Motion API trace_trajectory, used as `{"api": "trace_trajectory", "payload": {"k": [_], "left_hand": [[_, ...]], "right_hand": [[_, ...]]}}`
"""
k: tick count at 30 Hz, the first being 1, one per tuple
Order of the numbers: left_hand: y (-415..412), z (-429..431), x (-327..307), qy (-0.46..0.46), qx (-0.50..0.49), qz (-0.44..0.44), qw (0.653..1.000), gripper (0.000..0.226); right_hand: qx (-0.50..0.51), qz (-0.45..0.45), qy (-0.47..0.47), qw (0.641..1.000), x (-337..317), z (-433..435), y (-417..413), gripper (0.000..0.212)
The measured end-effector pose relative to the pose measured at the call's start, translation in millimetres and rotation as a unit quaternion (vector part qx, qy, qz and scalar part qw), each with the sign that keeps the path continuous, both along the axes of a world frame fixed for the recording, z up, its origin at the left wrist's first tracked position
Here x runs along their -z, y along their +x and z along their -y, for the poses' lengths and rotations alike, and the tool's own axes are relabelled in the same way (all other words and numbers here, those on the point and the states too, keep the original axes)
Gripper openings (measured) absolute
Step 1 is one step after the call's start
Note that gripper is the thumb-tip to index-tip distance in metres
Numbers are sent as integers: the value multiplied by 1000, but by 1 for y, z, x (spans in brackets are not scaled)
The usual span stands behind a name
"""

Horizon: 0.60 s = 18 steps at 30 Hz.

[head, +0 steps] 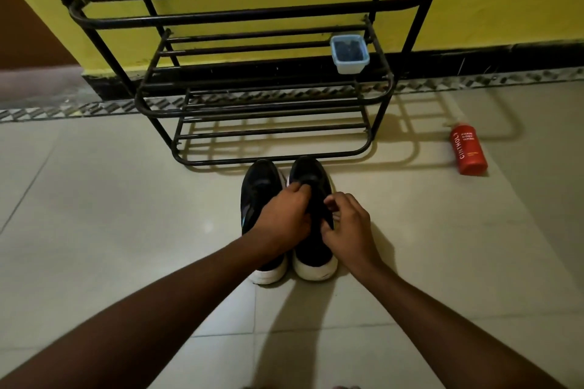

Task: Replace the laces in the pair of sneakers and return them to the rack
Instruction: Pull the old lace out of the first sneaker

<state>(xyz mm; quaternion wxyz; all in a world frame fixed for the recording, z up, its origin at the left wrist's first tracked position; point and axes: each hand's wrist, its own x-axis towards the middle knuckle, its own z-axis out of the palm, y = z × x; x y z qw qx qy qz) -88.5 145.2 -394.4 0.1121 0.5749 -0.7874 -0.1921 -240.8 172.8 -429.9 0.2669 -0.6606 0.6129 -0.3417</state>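
The pair stands side by side on the tiled floor (126,199) straight ahead of me, long axes running 6 to 12 o'clock, toes toward the shoe rack (252,16) at 12. My left hand (284,218) reaches over the left sneaker (259,189), and its curled fingers (298,191) grip the top of the right sneaker (313,249). My right hand (347,227) pinches that same sneaker's 3 o'clock edge. I cannot make out a lace. A red body-wash bottle (467,148) lies at 2 o'clock.
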Motion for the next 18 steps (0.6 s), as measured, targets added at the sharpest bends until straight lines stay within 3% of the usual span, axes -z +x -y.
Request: {"api": "trace_trajectory", "payload": {"k": [7,18], "left_hand": [[-15,1,8,-66,-15,57,996,19],[4,7,5,-29,-12,-92,995,13]], "right_hand": [[-1,-1,1,1000,5,-1,-2,39],[21,6,-28,999,7,-10,2,25]]}}
